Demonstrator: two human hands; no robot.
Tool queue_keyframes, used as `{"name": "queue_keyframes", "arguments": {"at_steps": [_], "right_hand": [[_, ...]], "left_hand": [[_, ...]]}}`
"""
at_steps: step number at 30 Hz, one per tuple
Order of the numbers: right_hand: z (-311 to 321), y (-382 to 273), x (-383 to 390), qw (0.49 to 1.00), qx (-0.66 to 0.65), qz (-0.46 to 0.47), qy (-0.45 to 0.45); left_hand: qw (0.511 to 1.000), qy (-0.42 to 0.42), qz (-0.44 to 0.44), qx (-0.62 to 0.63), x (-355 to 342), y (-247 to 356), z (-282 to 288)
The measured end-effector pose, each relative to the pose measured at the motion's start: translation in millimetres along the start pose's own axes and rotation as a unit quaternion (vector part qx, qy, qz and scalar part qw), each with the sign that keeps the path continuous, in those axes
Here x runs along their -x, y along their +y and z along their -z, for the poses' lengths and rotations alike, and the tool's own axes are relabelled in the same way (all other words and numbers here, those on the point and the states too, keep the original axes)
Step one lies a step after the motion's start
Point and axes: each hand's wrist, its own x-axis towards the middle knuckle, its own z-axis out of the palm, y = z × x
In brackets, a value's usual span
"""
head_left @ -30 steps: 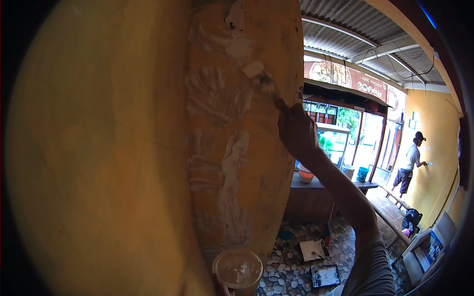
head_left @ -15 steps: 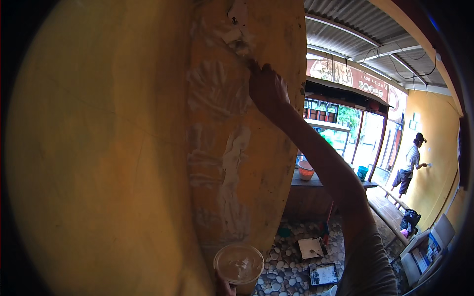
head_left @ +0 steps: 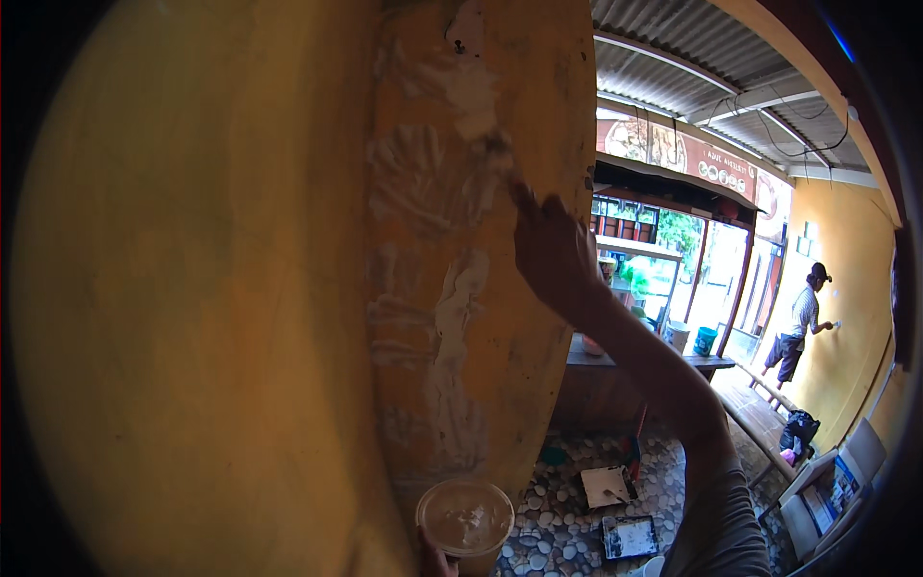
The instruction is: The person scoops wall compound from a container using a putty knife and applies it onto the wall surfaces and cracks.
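My right hand (head_left: 560, 250) reaches up to an orange-yellow wall (head_left: 519, 288), its fingers closed round a small putty knife (head_left: 502, 159), which is blurred by motion. The blade is at a patch of wet white putty (head_left: 471, 101) on the wall. Below it, older-looking smears and a long white strip of putty (head_left: 450, 356) run down the same surface. At the bottom, my left hand (head_left: 437, 558) grips a round clear plastic tub (head_left: 465, 519) with some white putty inside. Only part of that hand shows beside the tub.
A smooth yellow wall face (head_left: 192, 288) fills the left side. On the pebble-patterned floor lie two paint trays (head_left: 630, 537). A counter with buckets (head_left: 705, 338) stands behind my arm. Farther right, a person (head_left: 800, 322) works at another yellow wall, near a bench and a black bag (head_left: 800, 430).
My right hand has moved down and to the right with the putty knife. The putty patch at the top looks smoother and more spread. The left hand and tub stay put.
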Motion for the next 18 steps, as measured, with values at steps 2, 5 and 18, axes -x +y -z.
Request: {"name": "queue_keyframes", "arguments": {"at_steps": [2,5,18], "right_hand": [[8.7,0.1,-26.1,0.999,-0.019,-0.004,0.029],[12.6,0.0,-68.1,0.997,0.023,-0.002,0.074],[0.2,-36.1,-0.2,0.999,-0.008,-0.038,-0.03]], "left_hand": [[1.0,0.0,0.017,0.011,-3.8,1.6,2.2],[0.999,-0.012,0.031,0.021,-0.1,8.1,-6.8],[0.999,-0.031,-0.026,0.021,2.5,2.0,-1.4]]}}
